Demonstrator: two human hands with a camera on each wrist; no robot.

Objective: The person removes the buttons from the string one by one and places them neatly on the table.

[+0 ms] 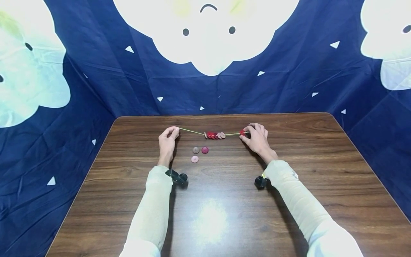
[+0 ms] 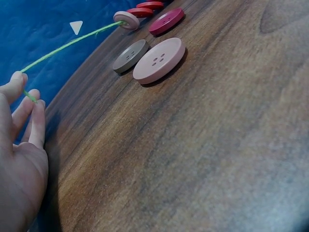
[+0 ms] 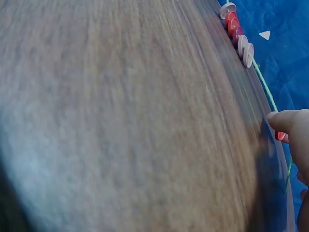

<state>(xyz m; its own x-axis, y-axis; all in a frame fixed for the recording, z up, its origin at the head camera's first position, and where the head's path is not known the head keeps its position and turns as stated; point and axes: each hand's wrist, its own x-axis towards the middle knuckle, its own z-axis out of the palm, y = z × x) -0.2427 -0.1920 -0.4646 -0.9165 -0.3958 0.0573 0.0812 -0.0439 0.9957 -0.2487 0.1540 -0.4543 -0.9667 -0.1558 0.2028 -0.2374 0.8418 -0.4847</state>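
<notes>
A green string (image 1: 192, 131) stretches between the two hands, with several red and pink buttons (image 1: 215, 135) threaded in a row near its middle. At its left end my left hand (image 1: 167, 142) pinches the string between thumb and fingers. On the right, my right hand (image 1: 257, 138) pinches a red button (image 1: 242, 132) that sits on the string, apart from the row. Below the string three loose buttons lie flat on the table: a grey-brown button (image 1: 196, 150), a magenta button (image 1: 205, 150) and a pale pink button (image 1: 194, 159).
The brown wooden table (image 1: 218, 192) ends at a back edge just beyond the hands. Behind it hangs a dark blue cloth (image 1: 221, 92) with white cloud shapes. Black wrist cameras (image 1: 177, 176) sit on both forearms, close to the tabletop.
</notes>
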